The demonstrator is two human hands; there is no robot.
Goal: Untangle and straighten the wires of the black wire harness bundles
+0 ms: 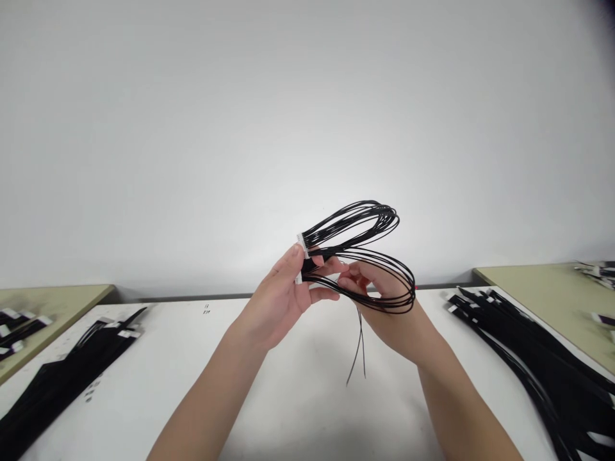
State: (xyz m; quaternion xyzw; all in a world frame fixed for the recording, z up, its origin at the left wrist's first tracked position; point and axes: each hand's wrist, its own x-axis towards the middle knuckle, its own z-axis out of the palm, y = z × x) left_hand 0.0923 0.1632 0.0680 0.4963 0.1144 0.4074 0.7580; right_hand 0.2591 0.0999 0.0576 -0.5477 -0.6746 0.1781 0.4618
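A looped bundle of thin black wires [375, 221], a wire harness, is raised above the white table. Its white connectors [302, 244] are gripped between the thumb and fingers of my left hand [283, 294]. The wires fan out to the right in two loops, an upper and a lower one. My right hand [379, 282] reaches behind the lower loop, its thumb and fingertips pinched close to my left fingertips. What sits in that pinch is mostly hidden. Two thin loose wire ends [360, 346] dangle below the right fingers.
Black wire harnesses [72, 365] with white connectors lie at the table's left. Another pile of black harnesses [528, 352] lies at the right. Beige side tables [533, 282] flank the white table [182, 358], with more harnesses on them. A pale wall [192, 141] rises behind.
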